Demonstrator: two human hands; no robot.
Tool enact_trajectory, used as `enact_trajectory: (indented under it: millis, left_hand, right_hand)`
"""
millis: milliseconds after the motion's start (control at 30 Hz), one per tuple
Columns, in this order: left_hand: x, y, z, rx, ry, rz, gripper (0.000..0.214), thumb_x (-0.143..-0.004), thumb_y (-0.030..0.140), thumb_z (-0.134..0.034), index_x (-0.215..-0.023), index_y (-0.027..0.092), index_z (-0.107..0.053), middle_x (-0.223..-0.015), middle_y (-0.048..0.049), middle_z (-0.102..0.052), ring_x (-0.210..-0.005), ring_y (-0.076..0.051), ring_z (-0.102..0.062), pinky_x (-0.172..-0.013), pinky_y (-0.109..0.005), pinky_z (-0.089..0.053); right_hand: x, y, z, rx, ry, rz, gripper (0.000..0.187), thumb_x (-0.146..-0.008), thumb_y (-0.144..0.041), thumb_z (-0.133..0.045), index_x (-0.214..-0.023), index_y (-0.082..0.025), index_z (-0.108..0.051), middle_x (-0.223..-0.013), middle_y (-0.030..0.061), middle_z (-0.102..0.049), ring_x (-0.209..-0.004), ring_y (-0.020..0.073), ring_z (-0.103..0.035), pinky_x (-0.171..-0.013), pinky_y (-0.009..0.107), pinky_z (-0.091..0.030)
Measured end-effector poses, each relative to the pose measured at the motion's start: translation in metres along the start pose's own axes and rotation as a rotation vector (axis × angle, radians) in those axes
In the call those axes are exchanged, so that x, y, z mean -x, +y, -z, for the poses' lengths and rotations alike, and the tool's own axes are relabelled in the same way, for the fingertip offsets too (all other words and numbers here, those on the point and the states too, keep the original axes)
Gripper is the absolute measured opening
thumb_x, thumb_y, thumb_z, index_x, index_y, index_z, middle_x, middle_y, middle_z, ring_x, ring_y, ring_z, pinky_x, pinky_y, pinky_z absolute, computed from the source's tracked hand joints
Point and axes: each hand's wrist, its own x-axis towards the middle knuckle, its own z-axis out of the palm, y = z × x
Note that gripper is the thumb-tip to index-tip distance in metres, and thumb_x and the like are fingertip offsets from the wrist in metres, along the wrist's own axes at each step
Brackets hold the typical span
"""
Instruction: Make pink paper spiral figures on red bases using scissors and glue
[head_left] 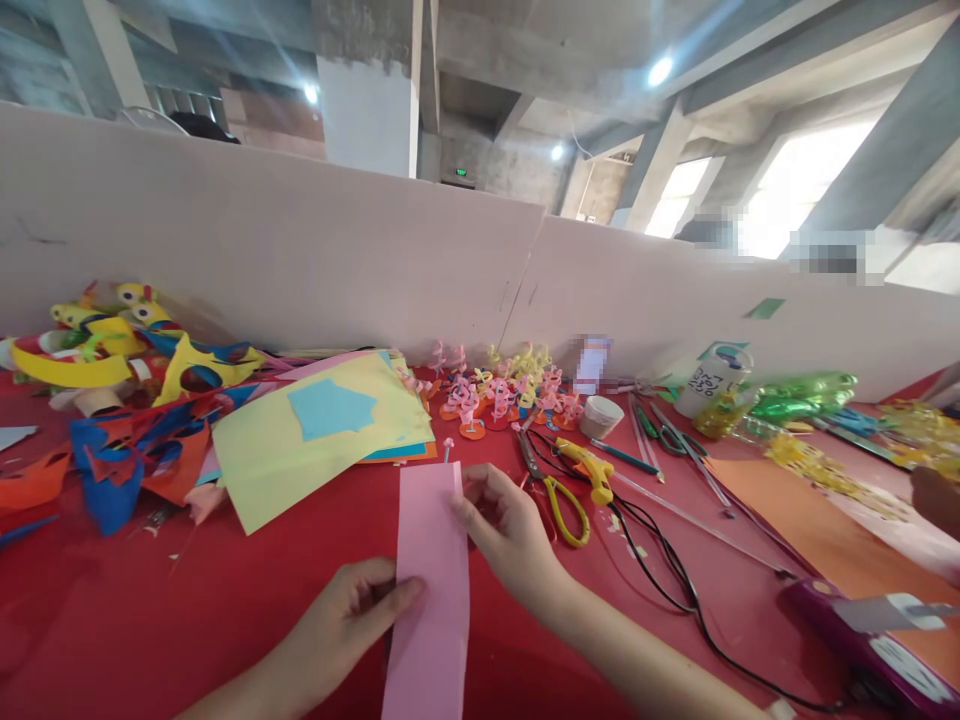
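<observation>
A long strip of pink paper [431, 600] stands out over the red table, running from the bottom edge up to the middle of the view. My left hand [352, 620] pinches its left edge between thumb and fingers. Higher up, my right hand [506, 520] grips the right edge near the top corner. Just beyond the strip lies a tiny pink piece on a thin stem [448, 448]. Yellow-handled scissors [566, 510] rest to the right of my right hand, beside a yellow glue gun [589, 468].
Yellow and blue paper sheets [277, 470] lie left of centre, near blue and orange cut-outs [112, 470]. Small pink and yellow paper curls [502, 390] stand at the back. Orange paper [825, 530], a purple device [870, 650] and black cable occupy the right. Another person's hand [937, 500] shows far right.
</observation>
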Motion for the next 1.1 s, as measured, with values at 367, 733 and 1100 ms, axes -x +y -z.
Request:
enact_trajectory:
  millis: [367, 733, 1100]
  left_hand:
    - [-0.005, -0.016, -0.001, -0.086, -0.074, -0.048, 0.046, -0.076, 0.058, -0.052, -0.057, 0.017, -0.044, -0.058, 0.0047, -0.03, -0.057, -0.011, -0.028, -0.053, -0.024, -0.026]
    - [-0.007, -0.016, 0.006, 0.014, 0.242, -0.105, 0.042, -0.072, 0.057, -0.058, -0.06, 0.017, -0.057, -0.055, 0.0024, -0.045, -0.056, -0.014, -0.04, -0.051, -0.023, -0.034]
    - [-0.02, -0.016, 0.027, 0.188, 0.535, -0.181, 0.038, -0.063, 0.055, -0.07, -0.064, 0.017, -0.065, -0.059, 0.0005, -0.058, -0.057, -0.016, -0.052, -0.053, -0.024, -0.047]
  right_hand:
    - [0.001, 0.01, 0.003, 0.036, 0.088, 0.074, 0.024, -0.089, -0.043, -0.049, -0.086, -0.019, -0.05, -0.056, -0.0062, -0.047, -0.047, 0.0089, -0.047, -0.044, 0.019, -0.04]
    - [0.003, 0.011, -0.002, 0.039, -0.126, 0.005, 0.033, -0.087, -0.049, -0.046, -0.083, -0.017, -0.052, -0.061, -0.0023, -0.052, -0.053, 0.0103, -0.05, -0.049, 0.021, -0.041]
    - [0.007, 0.031, -0.02, -0.065, -0.289, -0.243, 0.042, -0.078, -0.06, -0.054, -0.073, -0.02, -0.043, -0.055, -0.0058, -0.045, -0.044, 0.0081, -0.043, -0.043, 0.02, -0.036]
